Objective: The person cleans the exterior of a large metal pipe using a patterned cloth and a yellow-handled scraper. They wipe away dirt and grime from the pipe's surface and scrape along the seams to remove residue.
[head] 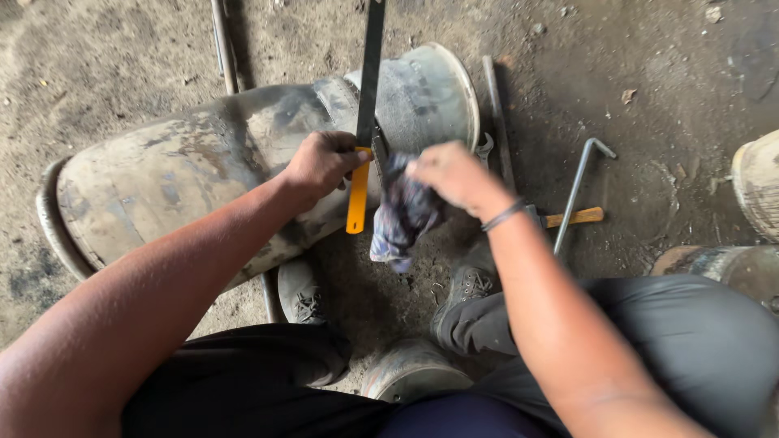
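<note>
My left hand (319, 165) grips a long flat tool with a dark blade and a yellow handle (357, 197), held upright over a large grey metal drum (187, 174) lying on its side. My right hand (451, 174) holds a crumpled blue-purple rag (402, 215) pressed against the lower part of the blade, just right of the yellow handle. A dark band sits on my right wrist.
On the dirt floor to the right lie a bent metal rod (578, 182), a wooden-handled tool (574, 217) and a long bar (497, 113). My shoes (302, 296) rest below the drum. Other metal pieces (759, 182) stand at the right edge.
</note>
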